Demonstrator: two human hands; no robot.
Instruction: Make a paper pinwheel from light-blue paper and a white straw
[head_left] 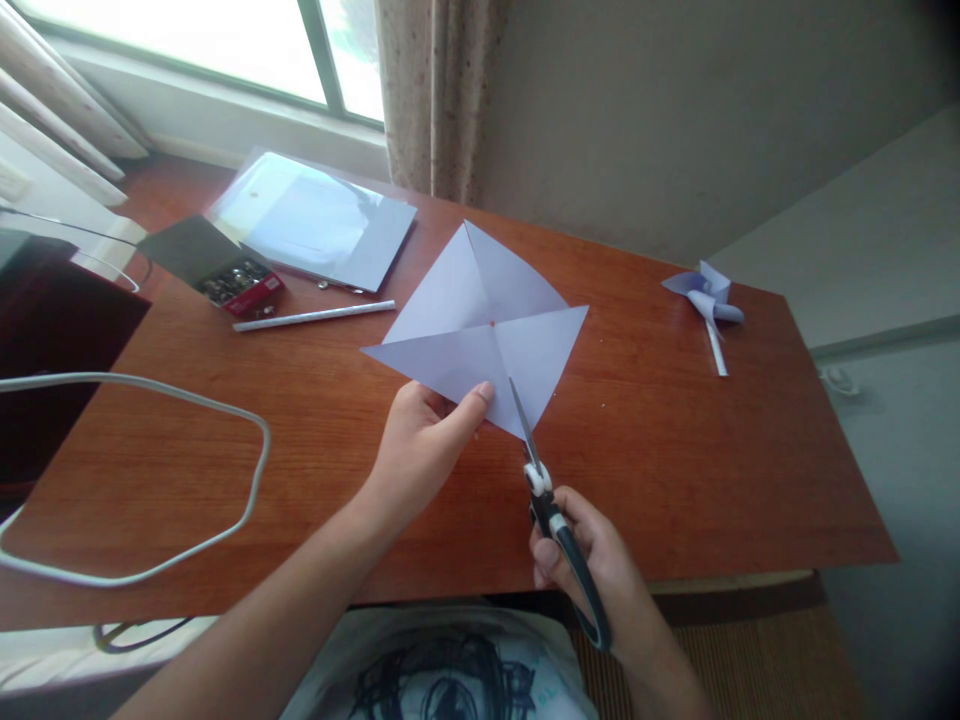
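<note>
While our left hand (420, 445) pinches the near edge of the lilac paper square (480, 325), lifted above the wooden table (675, 440), our right hand (592, 560) grips the scissors (551, 515), blades entering the paper's near corner; a finished pinwheel (709, 298) lies well apart to the right; a paper straw (313, 316) rests left.

A reddish wooden table (675, 470) stands against a plain beige wall (675, 110). Daylight enters through a window (225, 40) beside a speckled curtain (431, 90).
</note>
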